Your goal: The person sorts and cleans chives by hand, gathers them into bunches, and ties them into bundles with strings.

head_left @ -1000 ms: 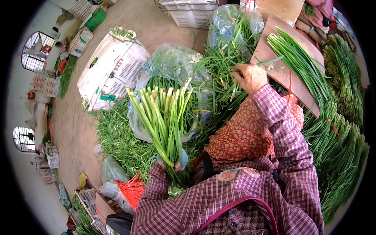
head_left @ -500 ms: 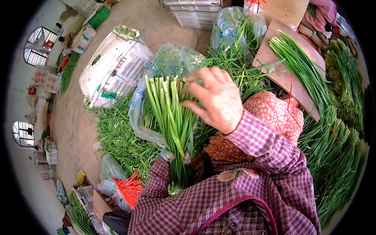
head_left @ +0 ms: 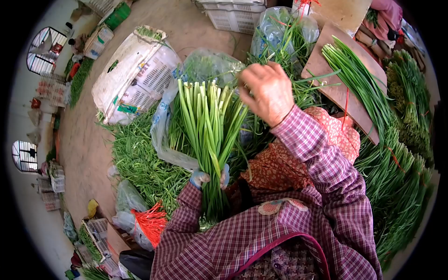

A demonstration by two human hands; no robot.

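Note:
My left hand [head_left: 200, 178], partly covered in something pale blue, is wrapped round the lower part of a bunch of garlic chives [head_left: 205, 126]. Their pale cut ends fan out and point away from me; the leaves hang down toward my lap. Bare and raised to the right of the cut ends, my right hand [head_left: 268, 91] has its fingers curled together. Its fingertips are slightly blurred, and whatever they pinch, if anything, cannot be made out. Beneath the bunch lies an open clear plastic bag [head_left: 161, 135] with greens in it.
Loose green trimmings [head_left: 140, 154] cover the floor on the left, beside a white sack-covered crate [head_left: 135, 74]. At right, a board [head_left: 322, 60] bears more chives, near tied bundles [head_left: 392, 196]. Red ties [head_left: 151, 224] lie at lower left. Another person's pink sleeve [head_left: 388, 16] shows at top right.
My right hand has moved up slightly and away from the stalks, its fingers going from spread to curled. The bunch in my left hand has risen a little.

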